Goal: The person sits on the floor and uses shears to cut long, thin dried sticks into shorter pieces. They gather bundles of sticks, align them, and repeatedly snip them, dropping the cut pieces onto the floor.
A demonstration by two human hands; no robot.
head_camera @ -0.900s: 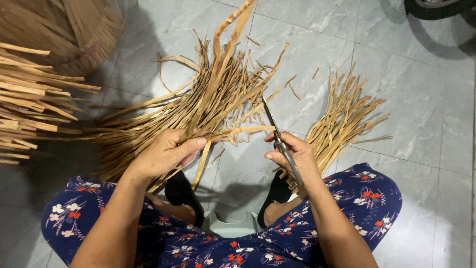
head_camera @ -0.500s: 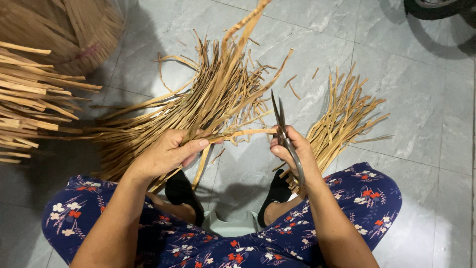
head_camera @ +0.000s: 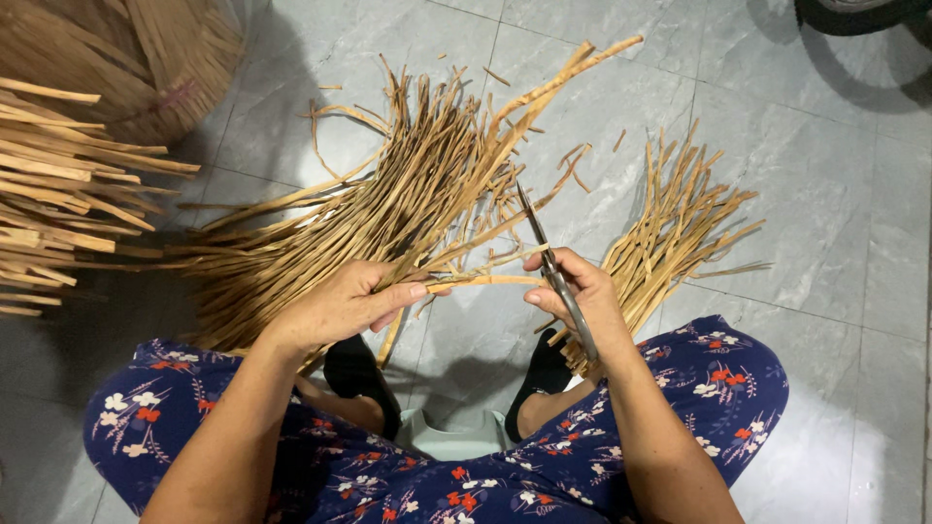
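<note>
Two hands are at work over the grey tiled floor (head_camera: 815, 243), and both are yours. Your left hand (head_camera: 340, 306) pinches one thin dried strip (head_camera: 481, 282) between thumb and fingers, so this grip is pressed together on the strip. The strip lies almost level between your hands, and its free end reaches toward the scissors (head_camera: 553, 277). Your right hand (head_camera: 582, 296) is wrapped around the handles of the scissors, with the blades pointing up and away from you. The blades look nearly together, and the strip passes just beside them near the pivot; whether it is already between the blades, I cannot tell.

Behind your left hand lies the big loose heap of strips (head_camera: 388, 213), fanned out on the floor. A smaller bundle of strips (head_camera: 680, 223) lies to the right, partly under your right wrist. At the far left you have stacked strips (head_camera: 58, 204) and, above them, a round woven mass (head_camera: 126, 58).

What can go wrong, in my judgement: your left thumb tip is near the blades, so if the strip slips or you close the scissors too near the fingers, you may nick the skin. The strip is thin and curved, so it can twist in the blades and give a slanted or torn cut. Also the loose strips of the heap lie close under the blades, and one of them may be caught and cut by mistake.
</note>
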